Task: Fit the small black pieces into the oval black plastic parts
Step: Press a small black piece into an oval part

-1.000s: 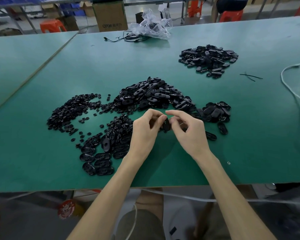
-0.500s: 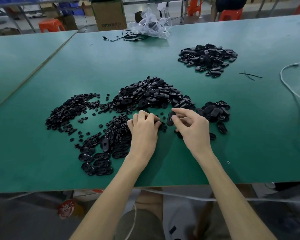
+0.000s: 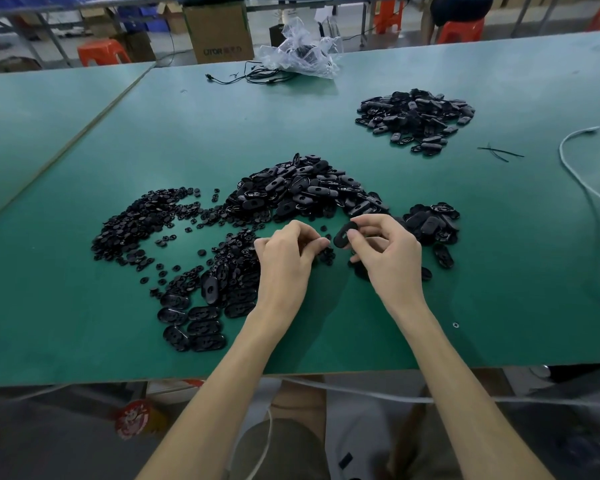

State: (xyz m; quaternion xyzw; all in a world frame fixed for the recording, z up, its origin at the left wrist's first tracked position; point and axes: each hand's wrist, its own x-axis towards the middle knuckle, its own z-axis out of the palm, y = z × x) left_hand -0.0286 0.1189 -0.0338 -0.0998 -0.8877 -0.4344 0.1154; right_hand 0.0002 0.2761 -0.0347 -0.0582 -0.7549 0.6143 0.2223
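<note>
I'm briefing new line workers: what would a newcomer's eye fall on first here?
At front centre, the right hand pinches an oval black part while the left hand curls its fingers beside it. Behind them rises a big heap of oval parts, with a spread of small black pieces to its left and another pile far right.

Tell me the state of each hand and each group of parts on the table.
Right hand: pinching one oval part.
Left hand: fingers curled beside it; contents hidden.
Small black pieces: loose, scattered heap.
Central oval pile: heaped, unsorted.
Far oval pile: heaped, set apart.
Near oval parts: lying flat, side by side.
</note>
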